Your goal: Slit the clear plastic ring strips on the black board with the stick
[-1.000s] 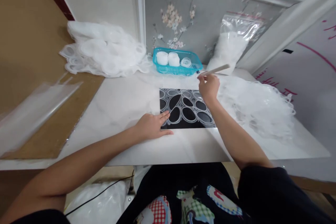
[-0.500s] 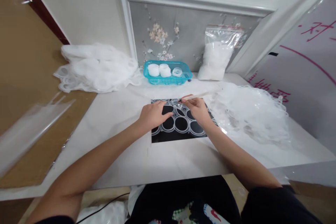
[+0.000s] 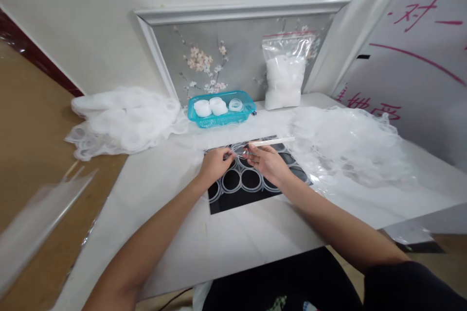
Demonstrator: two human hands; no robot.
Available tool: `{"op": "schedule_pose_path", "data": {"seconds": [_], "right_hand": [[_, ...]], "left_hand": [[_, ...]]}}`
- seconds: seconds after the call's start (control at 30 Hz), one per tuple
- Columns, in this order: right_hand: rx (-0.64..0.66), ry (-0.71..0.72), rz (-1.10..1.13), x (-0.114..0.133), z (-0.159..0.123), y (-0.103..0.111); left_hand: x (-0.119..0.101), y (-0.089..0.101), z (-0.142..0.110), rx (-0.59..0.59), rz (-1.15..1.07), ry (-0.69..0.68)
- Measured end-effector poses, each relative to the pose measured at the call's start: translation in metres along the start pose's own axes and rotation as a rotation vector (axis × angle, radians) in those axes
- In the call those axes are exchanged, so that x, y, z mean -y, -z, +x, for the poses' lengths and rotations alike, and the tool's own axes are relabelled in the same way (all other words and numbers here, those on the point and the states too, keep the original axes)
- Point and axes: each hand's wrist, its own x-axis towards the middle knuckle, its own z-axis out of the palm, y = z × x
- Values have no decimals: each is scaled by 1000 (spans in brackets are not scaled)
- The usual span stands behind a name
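Note:
A black mat [image 3: 233, 200] lies on the white table, covered by white mesh with ring shapes [image 3: 241, 180]. My left hand [image 3: 214, 164] rests on the mesh at the mat's far left, fingers curled and pinching at a ring. My right hand [image 3: 265, 160] sits close beside it and holds a thin white stick [image 3: 273, 142], whose free end points right. The two hands nearly touch over the mat's far edge.
A blue basket [image 3: 221, 115] with white tape rolls stands behind the mat. A zip bag of white material [image 3: 284, 77] leans on a grey flowered panel. Heaps of white mesh lie at left [image 3: 120, 119] and right [image 3: 346, 141]. A clear plastic sheet [image 3: 36, 223] lies far left.
My right hand came down from near the basket with the stick to the mat. My left hand slid forward onto the mesh to meet it. The camera tilted up.

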Motion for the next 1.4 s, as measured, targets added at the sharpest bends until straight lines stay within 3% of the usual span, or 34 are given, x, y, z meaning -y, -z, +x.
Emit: {"op": "schedule_pose_path", "data": {"seconds": [0.1,0.23,0.33,0.57,0.73,1.0,1.13,1.4], "right_hand": [[1,-50,43,4,-3,0],[67,-148,286,15,-7,3],[133,-142,395,23,-8,6],[149,237,68,10,-8,5],[225,278,-139,-8,-8,-1],[226,19,10,-10,-5,4],[245,-23,32,-11,-3,5],[215,-47,26,-12,-3,5]], "left_hand": [[4,0,1,-10,-97,27],[13,-2,4,-25,-286,66],[20,-4,7,-23,-451,100],[20,-4,12,-8,-868,202],[14,6,12,21,-1168,282],[11,18,9,-7,-1557,355],[10,13,7,-3,-1451,320],[15,-6,3,-54,-788,101]]}}
